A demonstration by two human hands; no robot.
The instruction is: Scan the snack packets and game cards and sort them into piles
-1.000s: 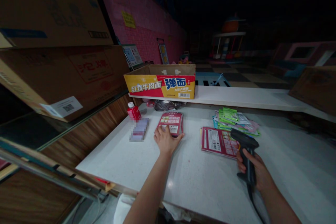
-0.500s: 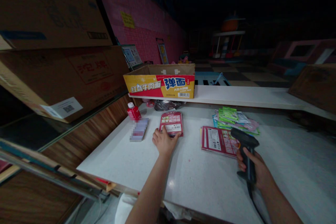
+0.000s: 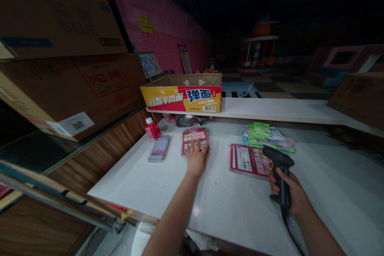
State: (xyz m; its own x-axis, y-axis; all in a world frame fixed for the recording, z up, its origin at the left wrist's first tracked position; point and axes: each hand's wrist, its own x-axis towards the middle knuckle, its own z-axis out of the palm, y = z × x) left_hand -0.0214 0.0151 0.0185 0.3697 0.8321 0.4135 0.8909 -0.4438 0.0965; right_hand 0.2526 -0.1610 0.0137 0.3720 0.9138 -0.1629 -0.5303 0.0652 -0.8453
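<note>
before a dim room [image 3: 277, 89], a white counter [image 3: 228, 206] bears packets [image 3: 250, 160].

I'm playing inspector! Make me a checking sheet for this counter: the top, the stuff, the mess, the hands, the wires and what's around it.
Surface: white countertop, a spot of glare near its front edge.
Things in use: black barcode scanner; maroon packet stack; second maroon pile, partly behind the scanner.
Clutter: heap of green and pink packets; red bottle, white cap; one pixelated item, can't tell what.
Hands: left hand rests on the maroon packet stack; right hand grips the scanner's handle.
Cables: scanner cord, far end out of view.
Surroundings: beef-noodle carton on a shelf; cardboard boxes left; pink wall.
</note>
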